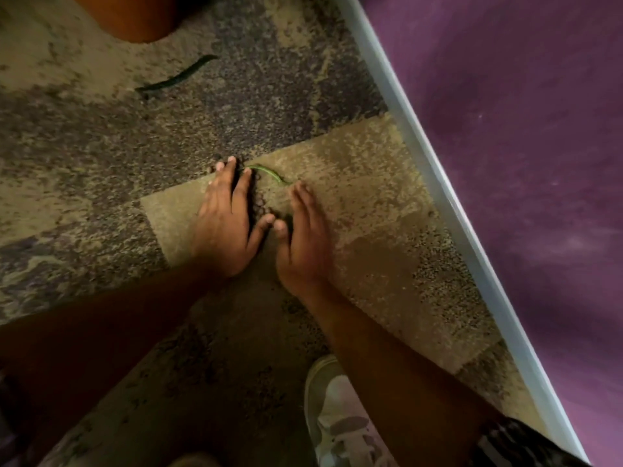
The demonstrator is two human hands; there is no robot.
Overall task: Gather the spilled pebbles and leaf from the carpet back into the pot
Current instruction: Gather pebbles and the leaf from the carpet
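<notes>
Small brown pebbles [262,205] lie in a narrow heap on the patterned carpet [354,163] between my two hands. My left hand [226,220] lies flat on the carpet to the left of the heap, fingers straight and touching the pebbles. My right hand [305,230] stands on its edge to the right of the heap, fingers straight. A thin green leaf [269,173] lies just beyond the fingertips. A second, darker leaf [175,77] lies farther away toward the orange pot [135,18] at the top left, which is only partly in view.
A pale baseboard [421,156] runs diagonally along a purple wall [522,129] on the right. My white shoe [340,423] stands on the carpet at the bottom, under my right forearm.
</notes>
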